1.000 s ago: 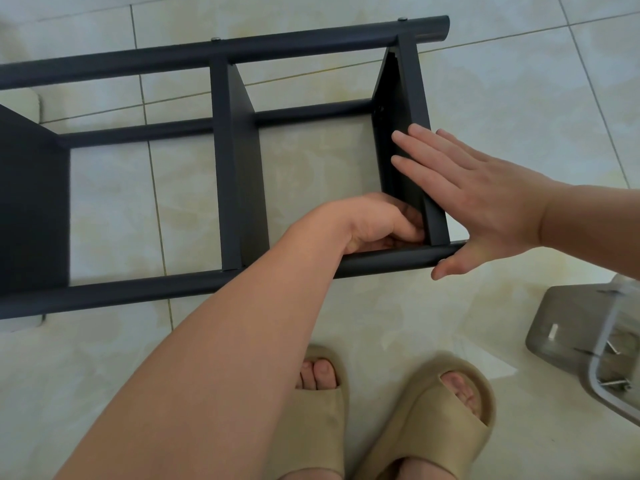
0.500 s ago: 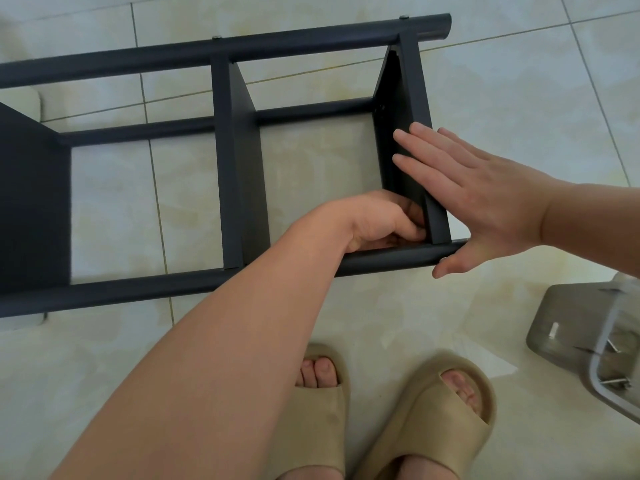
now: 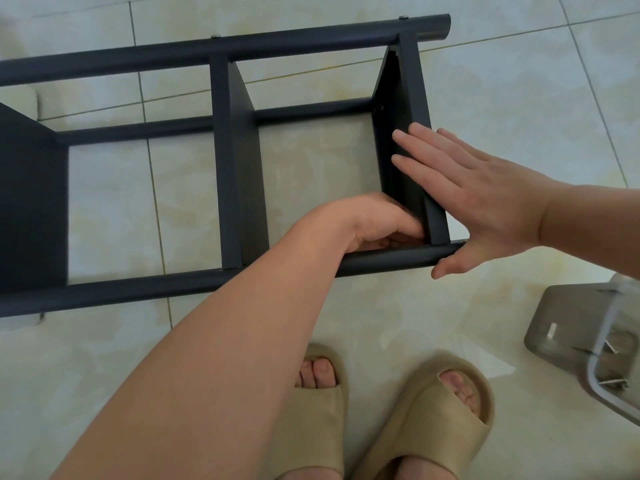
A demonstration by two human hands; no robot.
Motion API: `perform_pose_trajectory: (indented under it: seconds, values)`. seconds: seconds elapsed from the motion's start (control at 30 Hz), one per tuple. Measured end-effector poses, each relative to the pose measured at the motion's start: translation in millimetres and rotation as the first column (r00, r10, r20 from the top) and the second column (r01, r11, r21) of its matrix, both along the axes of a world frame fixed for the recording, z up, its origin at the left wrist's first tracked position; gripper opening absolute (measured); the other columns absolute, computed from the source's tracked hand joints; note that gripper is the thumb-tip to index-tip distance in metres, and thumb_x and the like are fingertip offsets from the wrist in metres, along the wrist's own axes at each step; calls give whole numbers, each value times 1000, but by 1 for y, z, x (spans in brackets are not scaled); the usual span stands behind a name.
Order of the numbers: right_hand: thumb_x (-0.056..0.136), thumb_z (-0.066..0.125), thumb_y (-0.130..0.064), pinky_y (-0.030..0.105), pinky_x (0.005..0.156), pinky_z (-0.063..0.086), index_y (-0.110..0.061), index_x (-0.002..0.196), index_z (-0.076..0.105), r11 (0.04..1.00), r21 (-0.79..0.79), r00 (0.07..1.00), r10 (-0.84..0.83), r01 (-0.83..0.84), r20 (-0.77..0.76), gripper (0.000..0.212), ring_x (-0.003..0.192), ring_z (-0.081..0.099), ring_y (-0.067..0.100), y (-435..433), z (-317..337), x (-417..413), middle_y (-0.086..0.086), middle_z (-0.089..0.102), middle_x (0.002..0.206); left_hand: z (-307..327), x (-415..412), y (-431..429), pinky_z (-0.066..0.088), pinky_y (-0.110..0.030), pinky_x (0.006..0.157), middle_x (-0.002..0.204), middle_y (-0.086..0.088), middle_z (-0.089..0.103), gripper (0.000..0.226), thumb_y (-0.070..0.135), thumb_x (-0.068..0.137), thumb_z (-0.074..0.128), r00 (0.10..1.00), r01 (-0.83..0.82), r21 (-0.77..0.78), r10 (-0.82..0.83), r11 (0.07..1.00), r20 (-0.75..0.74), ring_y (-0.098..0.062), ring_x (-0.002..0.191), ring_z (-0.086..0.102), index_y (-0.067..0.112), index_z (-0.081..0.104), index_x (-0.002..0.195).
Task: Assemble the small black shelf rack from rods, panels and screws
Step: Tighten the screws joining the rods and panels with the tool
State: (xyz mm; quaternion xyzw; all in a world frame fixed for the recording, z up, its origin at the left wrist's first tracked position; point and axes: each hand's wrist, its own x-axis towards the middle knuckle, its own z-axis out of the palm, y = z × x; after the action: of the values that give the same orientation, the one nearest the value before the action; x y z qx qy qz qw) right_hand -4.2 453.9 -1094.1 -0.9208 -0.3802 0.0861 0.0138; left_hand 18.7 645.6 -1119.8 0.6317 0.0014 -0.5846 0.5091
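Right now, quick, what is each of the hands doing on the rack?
Left hand: fingers curled in the corner of end panel and near rod; any hold is hidden.
Right hand: open, flat fingers pressing the end panel.

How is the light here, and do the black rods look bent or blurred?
Head view: soft, even light, no hard shadows on the tiled floor; the wide-angle lens bows the far rod slightly; the left panel at the edge looks soft; the right hand is sharp.

Matt black rack (image 3: 239, 161), glossy tiles (image 3: 502, 98)
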Motion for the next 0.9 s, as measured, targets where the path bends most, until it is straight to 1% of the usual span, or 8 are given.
perform_pose_trajectory:
  seconds: [0.17, 0.23, 0.33, 0.6, 0.67, 0.77, 0.83, 0.9]
  values:
    - [72, 40, -93, 57, 125, 13, 7, 157, 18, 1000, 4, 1000, 0, 0, -5, 133, 156, 1, 39, 0, 0, 0, 25, 5, 166, 4, 1, -1, 57, -31, 73, 70, -9, 71, 11, -3, 84, 65, 1000, -11, -1, 11, 1000, 0, -20, 67, 69, 6, 69, 80]
    - [72, 40, -93, 56, 125, 13, 7, 157, 18, 1000, 3, 1000, -1, 1, -5, 133, 155, 2, 39, 0, 0, 0, 25, 5, 166, 5, 1, -1, 57, -34, 77, 71, -10, 71, 10, -3, 85, 64, 1000, -13, 2, 13, 1000, -9, -21, 69, 69, 5, 69, 81]
    - [72, 40, -93, 57, 124, 14, 7, 156, 19, 1000, 6, 1000, 1, -1, 2, 133, 155, 2, 39, 1, 0, 0, 26, 6, 166, 5, 1, -1, 55, -37, 80, 67, -9, 69, 16, -5, 85, 62, 1000, -9, 4, 9, 1000, -16, -22, 68, 68, 7, 67, 75]
    - [72, 41, -93, 58, 124, 15, 8, 156, 19, 1000, 0, 1000, 3, -3, 4, 133, 155, 3, 40, 1, 1, 0, 26, 6, 166, 0, 1, 1, 54, -21, 60, 60, -3, 67, 29, -8, 85, 59, 1000, -22, -36, 21, 999, -23, -12, 57, 66, 13, 66, 67]
    - [72, 40, -93, 58, 124, 15, 8, 156, 19, 1000, 0, 1000, 5, -5, 5, 133, 155, 3, 40, 0, 0, 0, 26, 6, 166, 0, 1, 2, 55, -22, 62, 62, -3, 68, 27, -8, 86, 59, 999, -26, -38, 25, 999, -32, -13, 59, 67, 12, 67, 69]
    - [73, 39, -93, 58, 124, 15, 8, 156, 18, 1000, 0, 1000, 3, -3, 2, 133, 155, 2, 39, 0, 0, 0, 26, 5, 166, -1, 0, 0, 55, -26, 71, 65, -4, 69, 21, -5, 86, 60, 999, -27, -21, 26, 999, -38, -15, 63, 67, 10, 67, 74]
    - [73, 39, -93, 58, 124, 14, 7, 157, 18, 1000, 2, 1000, 5, -5, 2, 132, 155, 2, 39, 0, 0, 0, 25, 5, 166, 0, -1, -2, 56, -32, 80, 77, -8, 73, 11, 0, 87, 61, 999, -36, 2, 36, 999, -40, -19, 74, 70, 6, 70, 86]
    - [73, 38, -94, 58, 124, 14, 7, 157, 17, 1000, 1, 1000, 6, -6, 3, 132, 156, 2, 39, 0, 0, 0, 25, 5, 166, 0, -1, -3, 57, -31, 80, 87, -11, 75, 12, 5, 89, 62, 999, -21, 26, 22, 999, -36, -21, 80, 71, 4, 71, 96]
